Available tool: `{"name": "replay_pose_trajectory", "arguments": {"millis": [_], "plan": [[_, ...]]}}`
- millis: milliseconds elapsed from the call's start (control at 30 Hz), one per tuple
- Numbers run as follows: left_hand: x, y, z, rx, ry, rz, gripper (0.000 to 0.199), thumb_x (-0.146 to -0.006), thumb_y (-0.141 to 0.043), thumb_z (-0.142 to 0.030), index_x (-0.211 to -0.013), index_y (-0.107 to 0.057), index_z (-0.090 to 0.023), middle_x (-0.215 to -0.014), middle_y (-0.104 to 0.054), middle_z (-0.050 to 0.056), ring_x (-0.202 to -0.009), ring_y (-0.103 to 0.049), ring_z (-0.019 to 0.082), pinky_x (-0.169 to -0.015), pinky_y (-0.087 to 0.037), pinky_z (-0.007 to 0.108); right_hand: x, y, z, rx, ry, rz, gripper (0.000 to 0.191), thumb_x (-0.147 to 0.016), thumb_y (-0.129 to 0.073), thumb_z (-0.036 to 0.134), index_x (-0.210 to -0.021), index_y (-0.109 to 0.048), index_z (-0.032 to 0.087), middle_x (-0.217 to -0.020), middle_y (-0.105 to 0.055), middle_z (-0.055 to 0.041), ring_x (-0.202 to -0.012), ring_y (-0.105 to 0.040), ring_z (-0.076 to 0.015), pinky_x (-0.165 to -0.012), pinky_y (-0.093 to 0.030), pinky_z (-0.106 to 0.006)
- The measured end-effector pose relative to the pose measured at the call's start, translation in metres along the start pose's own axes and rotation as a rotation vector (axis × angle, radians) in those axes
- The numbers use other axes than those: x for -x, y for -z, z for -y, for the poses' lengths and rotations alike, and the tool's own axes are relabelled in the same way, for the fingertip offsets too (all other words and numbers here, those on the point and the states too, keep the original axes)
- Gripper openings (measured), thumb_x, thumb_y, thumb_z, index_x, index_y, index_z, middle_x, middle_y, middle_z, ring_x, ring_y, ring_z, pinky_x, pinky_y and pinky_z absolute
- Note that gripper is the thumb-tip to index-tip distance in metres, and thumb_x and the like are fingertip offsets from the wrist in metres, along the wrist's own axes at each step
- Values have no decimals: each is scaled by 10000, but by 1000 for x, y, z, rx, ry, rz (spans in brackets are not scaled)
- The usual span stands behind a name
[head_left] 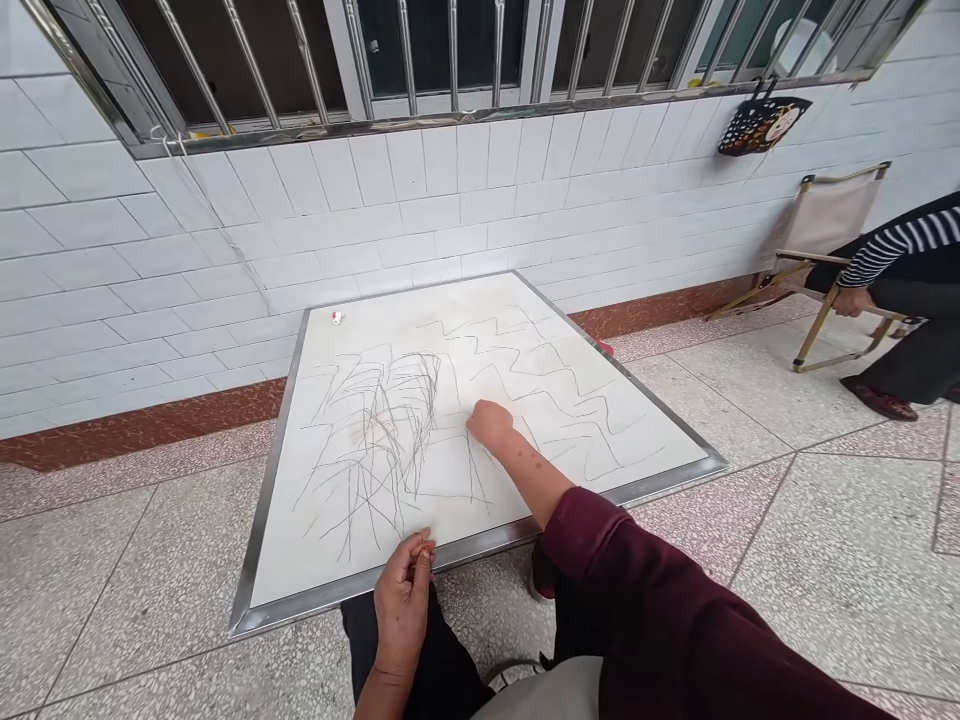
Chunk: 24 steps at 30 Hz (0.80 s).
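Observation:
A white tabletop [465, 290] with a metal rim lies in front of me, covered with many thin dark lines. They are straight and tangled on the left and zigzag on the right; I cannot tell whether they are loose threads or drawn marks. My right hand [491, 425] is closed in a fist low over the middle of the top, among the lines. What it holds, if anything, is hidden. At the near edge, my left hand [405, 595] pinches thumb and fingers together around a small reddish thing [426, 549], too small to name.
A small red-and-white object [337, 318] sits at the far left corner of the tabletop. Behind stands a white tiled wall [420, 190] with barred windows and a hanging dotted bag [765, 125]. At the right, a person in striped sleeves [900, 250] sits by a folding chair [832, 210].

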<state>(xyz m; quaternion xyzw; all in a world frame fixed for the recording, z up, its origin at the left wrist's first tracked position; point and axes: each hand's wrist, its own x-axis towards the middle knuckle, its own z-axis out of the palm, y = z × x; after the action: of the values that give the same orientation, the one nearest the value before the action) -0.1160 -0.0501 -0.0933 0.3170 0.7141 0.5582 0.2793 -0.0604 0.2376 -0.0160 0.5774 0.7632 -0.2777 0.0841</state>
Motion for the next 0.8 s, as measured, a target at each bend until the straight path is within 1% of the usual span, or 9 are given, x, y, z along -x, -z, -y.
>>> {"name": "replay_pose_trajectory", "arguments": {"millis": [167, 333, 467, 533, 600, 700, 800], "plan": [[0, 1, 3, 23, -3, 12, 423, -857, -579, -499, -1149, -668, -207, -1060, -731, 98, -910, -700, 229, -762, -578, 343, 3, -3, 6, -4, -17, 6, 303, -951, -574, 327, -1209, -575, 167, -1213, -595, -93, -1013, -620, -211, -857, -541, -410], [1, 3, 5, 14, -11, 10, 411, -858, -577, -495, -1133, -676, -206, -1045, -735, 97, -901, -703, 232, -747, -578, 340, 7, -6, 8, -10, -19, -26, 309, -948, -578, 327, -1208, -574, 161, -1203, -599, -92, -1006, -624, -210, -850, -544, -409], [1, 3, 5, 22, -9, 17, 406, -860, -579, -492, -1132, -672, -205, -1039, -734, 94, -878, -701, 225, -734, -580, 336, 12, -4, 9, -16, 1, -140, 300, -954, -566, 321, -1200, -570, 149, -1173, -606, -92, -980, -627, -205, -829, -544, -394], [1, 2, 4, 32, -9, 15, 407, -858, -581, -493, -1128, -673, -203, -1032, -734, 95, -871, -700, 223, -726, -581, 334, 15, -2, 10, -22, 31, -212, 274, -958, -543, 253, -1196, -552, 118, -1142, -612, -120, -967, -627, -217, -798, -529, -366], [0, 1, 4, 42, -9, 9, 412, -854, -584, -498, -1125, -676, -202, -1029, -735, 96, -869, -701, 224, -719, -582, 332, 20, 0, 11, -41, 77, -263, 254, -945, -515, 174, -1189, -532, 105, -1084, -628, -140, -920, -633, -221, -727, -500, -322], [-1, 1, 3, 49, -12, 5, 419, -843, -593, -508, -1116, -685, -204, -1023, -739, 97, -875, -704, 228, -723, -584, 333, 28, 4, 11, -91, 160, -312, 257, -934, -480, 143, -1189, -510, 139, -983, -650, -106, -808, -632, -199, -609, -436, -277], [0, 1, 1, 46, -15, 3, 422, -837, -598, -512, -1113, -689, -206, -1027, -739, 96, -888, -705, 233, -734, -586, 339, 35, 9, 7, -153, 251, -386, 250, -956, -417, 166, -1187, -510, 186, -1033, -639, -79, -806, -611, -178, -584, -390, -265]]}}
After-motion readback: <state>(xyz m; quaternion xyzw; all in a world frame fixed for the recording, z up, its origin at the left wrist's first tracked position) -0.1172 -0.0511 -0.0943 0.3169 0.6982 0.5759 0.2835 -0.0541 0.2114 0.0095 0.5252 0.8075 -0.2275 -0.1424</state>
